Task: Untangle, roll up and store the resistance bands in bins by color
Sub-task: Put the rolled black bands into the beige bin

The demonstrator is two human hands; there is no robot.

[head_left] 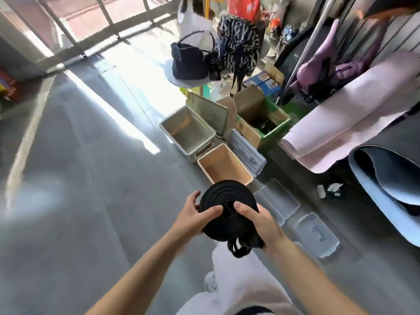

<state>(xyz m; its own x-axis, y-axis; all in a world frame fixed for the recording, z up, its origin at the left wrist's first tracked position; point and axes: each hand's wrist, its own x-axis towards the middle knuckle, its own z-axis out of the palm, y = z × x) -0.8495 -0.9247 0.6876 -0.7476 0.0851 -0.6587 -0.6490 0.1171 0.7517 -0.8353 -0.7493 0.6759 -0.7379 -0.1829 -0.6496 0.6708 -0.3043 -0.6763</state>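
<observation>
Holding a coiled black resistance band (223,201) out in front of the body, both hands are clamped on it. The left hand (193,218) curls its fingers round the coil's left edge, with the thumb lying across the flat face. The right hand (256,220) presses its thumb near the coil's centre and wraps its fingers under the right side. A few loose loops (238,248) of the same band hang below the right hand. The band is in the air above the grey floor (91,178), in no bin, and its far edge overlaps the near corner of a tan bin (229,159) in the view.

Just beyond the tan bin stands a pale green bin (188,130), its hinged lid (210,111) tipped up behind it. To the right of both lies a clear plastic piece (247,152), and two more clear pieces (278,200) (316,234) lie nearer the person; whether these are lids or shallow boxes is hard to tell. A cardboard box (261,123) with green sides sits open behind them, with something dark inside.

On the right a rolled pink mat (354,123) lies beside a rolled grey mat (386,173). Farther back a dark handbag (189,62) and a black-and-white patterned bag (238,48) rest on a round stool (172,78). Pale trousers (238,280) and a light shoe (210,281) show below the arms.
</observation>
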